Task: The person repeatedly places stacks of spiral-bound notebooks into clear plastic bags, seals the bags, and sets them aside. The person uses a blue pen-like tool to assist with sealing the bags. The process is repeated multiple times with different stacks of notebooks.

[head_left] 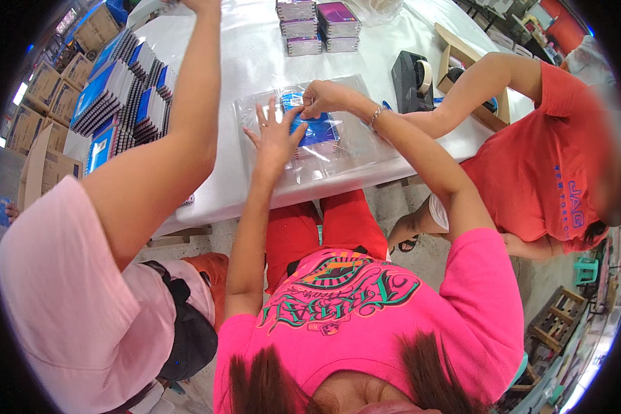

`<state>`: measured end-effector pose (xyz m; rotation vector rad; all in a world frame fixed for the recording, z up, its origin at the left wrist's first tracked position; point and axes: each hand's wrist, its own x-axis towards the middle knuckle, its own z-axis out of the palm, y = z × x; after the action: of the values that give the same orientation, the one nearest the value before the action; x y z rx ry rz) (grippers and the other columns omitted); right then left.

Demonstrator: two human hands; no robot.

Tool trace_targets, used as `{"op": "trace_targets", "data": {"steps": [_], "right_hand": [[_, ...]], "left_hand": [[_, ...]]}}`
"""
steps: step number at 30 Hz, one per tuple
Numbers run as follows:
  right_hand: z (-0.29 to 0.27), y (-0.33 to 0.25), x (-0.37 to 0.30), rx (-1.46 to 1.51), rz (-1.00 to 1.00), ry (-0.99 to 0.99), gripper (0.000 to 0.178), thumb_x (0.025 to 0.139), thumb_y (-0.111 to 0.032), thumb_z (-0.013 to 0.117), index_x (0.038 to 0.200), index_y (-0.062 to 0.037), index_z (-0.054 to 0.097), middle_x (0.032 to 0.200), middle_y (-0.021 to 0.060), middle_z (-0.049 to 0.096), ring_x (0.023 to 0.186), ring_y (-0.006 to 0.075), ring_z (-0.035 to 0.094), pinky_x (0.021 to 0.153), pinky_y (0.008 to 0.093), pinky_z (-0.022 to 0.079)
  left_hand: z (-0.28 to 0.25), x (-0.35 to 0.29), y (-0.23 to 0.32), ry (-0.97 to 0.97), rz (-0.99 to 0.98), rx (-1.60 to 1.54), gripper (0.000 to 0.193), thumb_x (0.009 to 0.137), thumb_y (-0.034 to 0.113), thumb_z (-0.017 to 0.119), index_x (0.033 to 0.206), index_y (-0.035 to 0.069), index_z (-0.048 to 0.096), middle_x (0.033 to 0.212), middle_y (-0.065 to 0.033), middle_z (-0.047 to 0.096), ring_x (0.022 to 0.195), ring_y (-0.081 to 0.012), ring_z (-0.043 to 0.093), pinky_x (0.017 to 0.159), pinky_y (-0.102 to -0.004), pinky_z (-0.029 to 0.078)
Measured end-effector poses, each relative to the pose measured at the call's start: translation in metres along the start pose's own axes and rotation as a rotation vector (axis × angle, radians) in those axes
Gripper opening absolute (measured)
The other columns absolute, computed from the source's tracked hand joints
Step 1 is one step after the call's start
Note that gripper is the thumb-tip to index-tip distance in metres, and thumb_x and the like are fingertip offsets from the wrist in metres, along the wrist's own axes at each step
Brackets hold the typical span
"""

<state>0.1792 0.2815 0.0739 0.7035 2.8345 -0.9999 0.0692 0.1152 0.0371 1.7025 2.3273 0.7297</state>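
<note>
A blue-covered notebook (pixel 317 131) lies on the table in front of me, with clear plastic wrap (pixel 355 141) over and around it. My left hand (pixel 274 136) rests on the wrap at the notebook's left side, fingers spread, a ring on one of them. At the notebook's upper edge, my right hand (pixel 322 99) is closed in a pinch, its fingertips close to my left index finger. Whatever is between those fingertips is too small to make out.
Spiral notebooks (pixel 107 103) are piled at the left, and purple ones (pixel 339 19) stand at the back. Right of the wrap are a black tape dispenser (pixel 408 83) and an open cardboard box (pixel 455 45). A co-worker's arm (pixel 186 124) crosses the left side; another co-worker's forearm (pixel 424 123) lies at the right.
</note>
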Motion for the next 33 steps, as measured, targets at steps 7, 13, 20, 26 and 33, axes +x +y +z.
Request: {"op": "trace_targets", "data": {"steps": [7, 13, 20, 26, 33], "right_hand": [[-0.013, -0.005, 0.014, -0.295, 0.252, -0.207, 0.048, 0.072, -0.055, 0.074, 0.073, -0.0068, 0.073, 0.066, 0.0054, 0.070, 0.063, 0.0235, 0.068, 0.061, 0.0312, 0.053], [0.030, 0.013, -0.029, -0.180, 0.165, 0.443, 0.074, 0.071, -0.071, 0.068, 0.083, 0.0019, 0.067, 0.071, 0.0156, 0.066, 0.069, 0.0276, 0.065, 0.062, 0.0411, 0.049], [0.088, 0.043, -0.033, 0.610, 0.121, 0.759, 0.068, 0.088, -0.057, 0.060, 0.118, 0.0022, 0.051, 0.100, 0.0213, 0.056, 0.084, 0.0233, 0.058, 0.074, 0.0364, 0.049], [0.084, -0.009, -0.071, 0.980, -0.019, 0.661, 0.054, 0.096, -0.042, 0.057, 0.130, -0.0057, 0.037, 0.127, 0.0191, 0.041, 0.106, 0.0216, 0.053, 0.090, 0.0332, 0.047], [0.055, -0.035, -0.101, 0.998, -0.471, 0.721, 0.078, 0.090, -0.035, 0.067, 0.148, -0.0097, 0.021, 0.147, 0.0149, 0.029, 0.133, 0.0260, 0.037, 0.109, 0.0382, 0.034]], "left_hand": [[0.020, -0.024, 0.017, -0.038, -0.066, 0.027, 0.059, 0.103, 0.041, 0.024, 0.155, 0.017, 0.007, 0.161, -0.0071, 0.009, 0.147, -0.0331, 0.012, 0.107, -0.0726, -0.002], [0.025, -0.015, -0.002, -0.083, -0.253, -0.307, 0.072, 0.099, 0.053, 0.031, 0.154, 0.009, 0.011, 0.158, -0.0175, 0.017, 0.144, -0.0372, 0.020, 0.109, -0.0677, 0.009], [0.038, 0.016, -0.013, 0.047, -0.318, -0.368, 0.083, 0.091, 0.067, 0.038, 0.142, 0.001, 0.039, 0.139, -0.0263, 0.040, 0.131, -0.0417, 0.036, 0.109, -0.0540, 0.026], [0.016, -0.002, 0.015, 0.030, -0.291, -1.300, 0.073, 0.091, 0.039, 0.062, 0.143, 0.008, 0.021, 0.133, -0.0192, 0.045, 0.121, -0.0266, 0.047, 0.101, -0.0385, 0.041], [-0.020, -0.026, 0.042, 0.197, 0.181, -1.292, 0.087, 0.090, 0.013, 0.064, 0.151, 0.013, 0.003, 0.146, -0.0189, 0.030, 0.134, -0.0273, 0.035, 0.111, -0.0402, 0.031]]}}
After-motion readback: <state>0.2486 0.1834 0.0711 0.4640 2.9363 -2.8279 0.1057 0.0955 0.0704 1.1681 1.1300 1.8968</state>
